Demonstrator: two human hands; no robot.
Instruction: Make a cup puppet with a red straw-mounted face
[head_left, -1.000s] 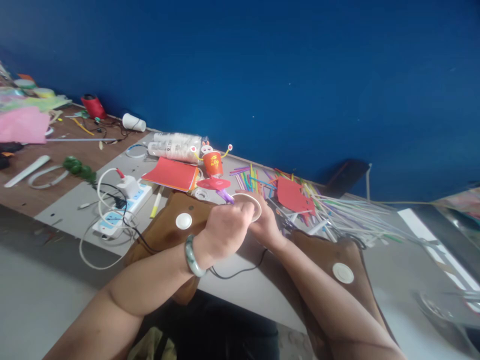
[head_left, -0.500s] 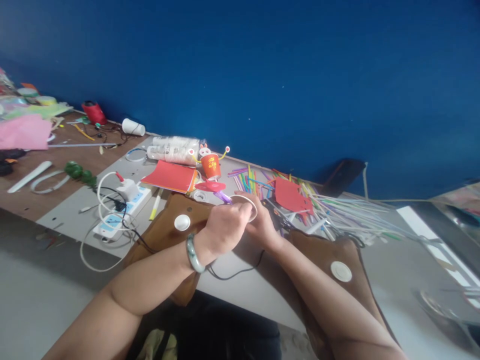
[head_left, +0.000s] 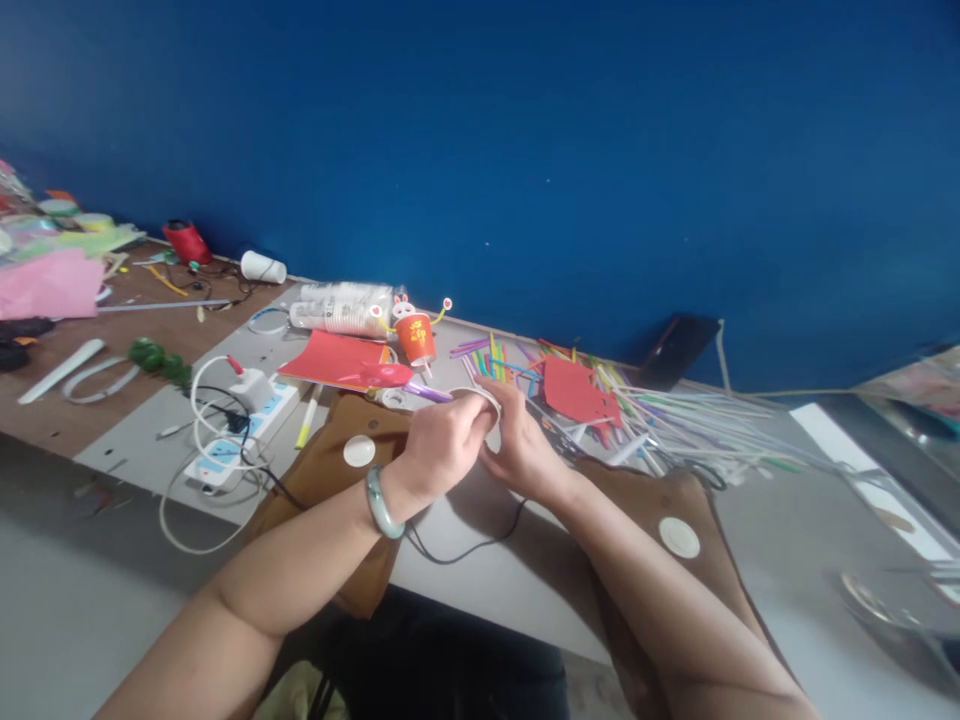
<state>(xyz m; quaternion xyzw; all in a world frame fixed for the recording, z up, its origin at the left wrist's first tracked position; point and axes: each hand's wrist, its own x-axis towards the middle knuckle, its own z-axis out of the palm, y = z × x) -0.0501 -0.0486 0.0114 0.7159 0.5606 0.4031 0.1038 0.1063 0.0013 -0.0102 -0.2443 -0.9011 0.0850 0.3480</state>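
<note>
Between the fingers [head_left: 513, 402] sits a white-rimmed cup [head_left: 493, 434].

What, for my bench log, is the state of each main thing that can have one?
White-rimmed piece: held between the left hand and right hand, mostly hidden.
Paper-cup figure: upright, slightly tilted.
White cup: on its side.
Stacked cups: wrapped, lying on their sides.
Power strip: white adapter plugged in.
Dark slab: tilted.
Straws: loose, scattered.

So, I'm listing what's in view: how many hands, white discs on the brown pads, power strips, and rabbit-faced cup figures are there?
Hands: 2 (left hand, right hand)
White discs: 2
Power strip: 1
Rabbit-faced cup figure: 1
Total: 6
</note>
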